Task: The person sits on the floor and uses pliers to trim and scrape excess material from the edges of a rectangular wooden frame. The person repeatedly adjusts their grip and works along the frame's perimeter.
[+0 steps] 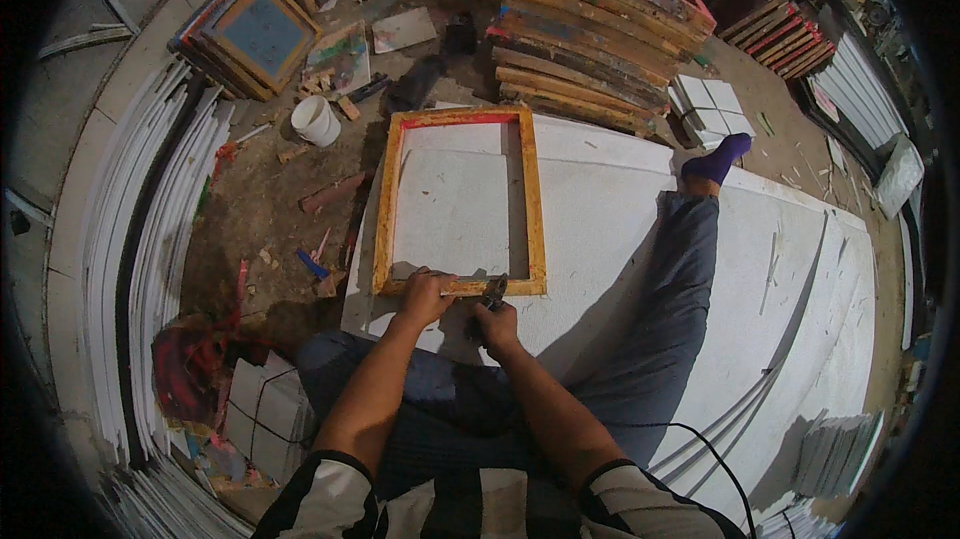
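- The wooden frame (535, 209) lies over white sheets (610, 229) on the floor, its near rail toward the person; whether it rests fully flat is hard to tell.
- The left hand (427, 300) is at that near rail, its fingers bent over the wood and closed on it; a firm hold here should stop the frame twisting or sliding.
- The right hand (496, 326) has its fingers wrapped around the handles of dark pliers (494, 292), the tool's head at the same rail, just right of the left hand. How far the jaws stand apart is too small to see.
- Good practice here would be to bite low and square, then lever in small rolls instead of yanking, so the wood does not splinter.
- Keeping the left thumb out of the pliers' line seems wise, since a slip could carry the tool sideways into it.
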